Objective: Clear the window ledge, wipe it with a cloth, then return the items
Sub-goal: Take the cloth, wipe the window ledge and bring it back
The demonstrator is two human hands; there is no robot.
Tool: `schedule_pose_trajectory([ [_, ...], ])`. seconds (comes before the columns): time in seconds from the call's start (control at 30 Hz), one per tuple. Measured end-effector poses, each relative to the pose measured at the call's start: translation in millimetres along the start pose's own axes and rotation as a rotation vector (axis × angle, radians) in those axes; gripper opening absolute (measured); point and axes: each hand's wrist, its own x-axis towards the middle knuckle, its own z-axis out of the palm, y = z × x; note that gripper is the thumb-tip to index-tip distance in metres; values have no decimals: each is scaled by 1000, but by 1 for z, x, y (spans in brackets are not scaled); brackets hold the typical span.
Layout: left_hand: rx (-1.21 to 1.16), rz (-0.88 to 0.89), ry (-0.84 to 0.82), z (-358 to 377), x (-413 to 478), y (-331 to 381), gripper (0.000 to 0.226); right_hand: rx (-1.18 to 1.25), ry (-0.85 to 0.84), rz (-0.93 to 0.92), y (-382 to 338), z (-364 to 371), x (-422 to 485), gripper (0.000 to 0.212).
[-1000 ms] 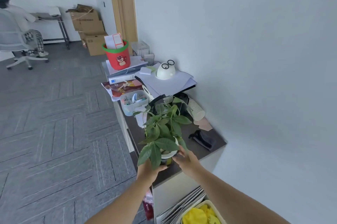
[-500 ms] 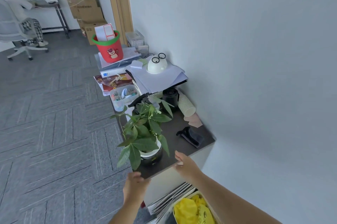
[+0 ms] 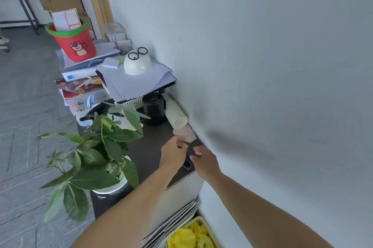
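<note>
A potted plant [image 3: 94, 158] in a white pot [image 3: 113, 189] stands on the near left corner of the dark cabinet top [image 3: 149, 152]. Both my hands hover over the near right corner, by the wall. My left hand [image 3: 173, 155] has its fingers curled just above a small black object [image 3: 188, 164] that lies flat there. My right hand [image 3: 204, 160] has its fingertips at the same object from the right. The hands hide most of it, and neither has lifted it.
Behind the hands lie pink paper notes [image 3: 186, 133], a stack of paper cups [image 3: 176, 113] on its side and a black cup [image 3: 154, 109]. Farther back are papers, a white dome with glasses [image 3: 137, 63] and a red bucket [image 3: 74, 43]. A yellow bag [image 3: 187, 237] sits in a bin below.
Both hands let go of the plant pot, which now stands on the cabinet's near corner. They then moved right to the small black object by the wall.
</note>
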Motion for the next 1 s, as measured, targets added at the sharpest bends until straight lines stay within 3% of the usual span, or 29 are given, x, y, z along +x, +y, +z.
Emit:
schedule_pose_trajectory([
  [0.2, 411, -96, 60, 14, 31, -38, 45, -169, 73, 62, 24, 21, 28, 56],
  [0.3, 448, -135, 35, 15, 32, -49, 50, -152, 87, 71, 32, 34, 31, 53],
  [0.4, 315, -166, -7, 14, 28, -46, 44, -125, 30, 72, 32, 40, 29, 43],
  [0.5, 150, -255, -22, 9, 24, -32, 34, 86, 6, 90, 17, 25, 20, 23],
  [0.63, -433, -380, -60, -1, 10, 11, 19, 421, 56, 145, -5, -26, -9, 22],
  [0.73, -811, -352, -220, -14, -32, 53, 25, 679, 104, 158, -13, -70, -50, 21],
  [0.87, -880, -263, -467, -33, -87, 91, 34, 778, 193, 69, -27, -122, -131, 26],
  [1.0, -818, -158, -774, -46, -142, 127, 25, 642, 324, -54, -37, -151, -226, 30],
])
